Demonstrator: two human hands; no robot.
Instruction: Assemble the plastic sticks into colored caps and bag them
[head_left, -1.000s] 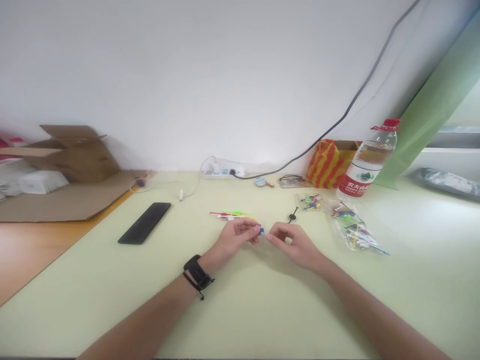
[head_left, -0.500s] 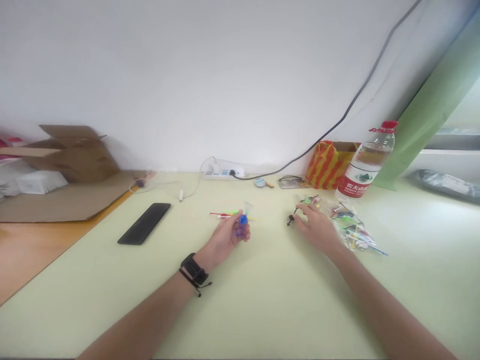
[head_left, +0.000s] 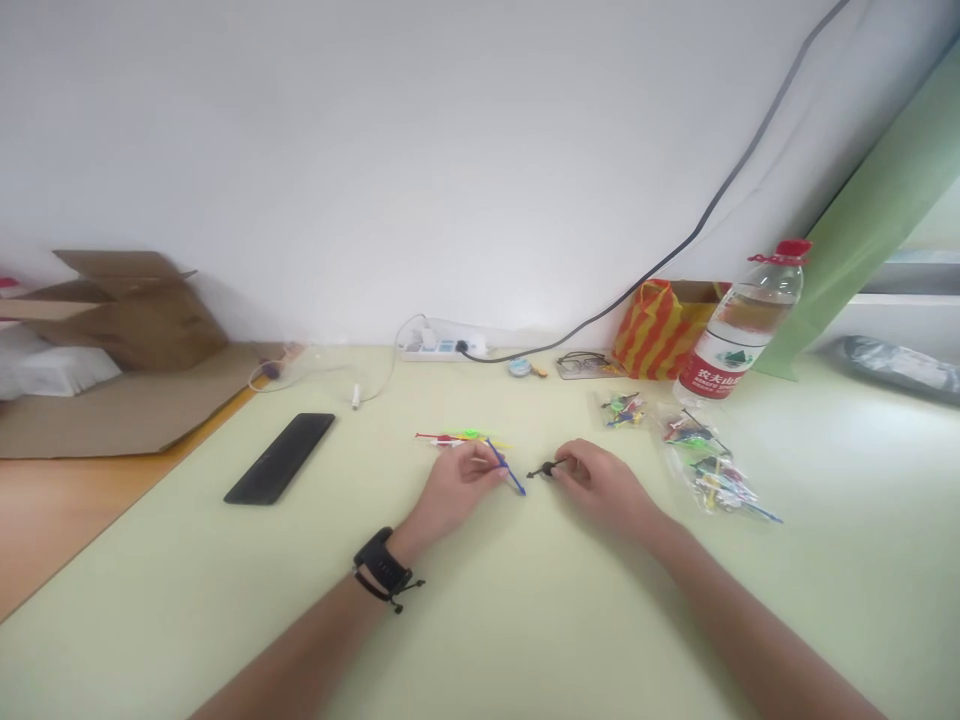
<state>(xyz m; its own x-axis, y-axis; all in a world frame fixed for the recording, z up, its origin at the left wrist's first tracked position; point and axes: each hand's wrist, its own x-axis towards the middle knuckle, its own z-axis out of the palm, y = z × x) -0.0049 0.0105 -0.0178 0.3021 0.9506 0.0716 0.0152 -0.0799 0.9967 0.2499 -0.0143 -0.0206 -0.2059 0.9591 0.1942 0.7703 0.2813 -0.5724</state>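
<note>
2 bare hands face each other over a pale green table (head_left: pixel 480 620), near but not touching. The left hand (head_left: pixel 454 490) pinches a thin blue stick (head_left: pixel 514 477) between thumb and fingertips; the stick slants down to an arrow-like tip on its near end. The right hand (head_left: pixel 600 482) pinches a small black stick (head_left: pixel 538 471) with a round disc and a pointed end aimed toward the blue stick. A gap lies between the 2 sticks.

The work looks partway along. A loose group of coloured sticks (head_left: pixel 448 439), in red, white, green and yellow, lies just beyond the left hand, so those seem already taken out. The blue and black sticks are held apart from the group and not joined. To the right, clear plastic bags (head_left: pixel 724 482) hold more coloured pieces, which appear not yet dealt with.

The fingers cover part of both held sticks. The left hand may hide some of the loose group, so I cannot give a count. The bagged pieces blur together. Both forearms run off the bottom edge, and a dark parcel (head_left: pixel 896 362) is cut off at the right.
</note>
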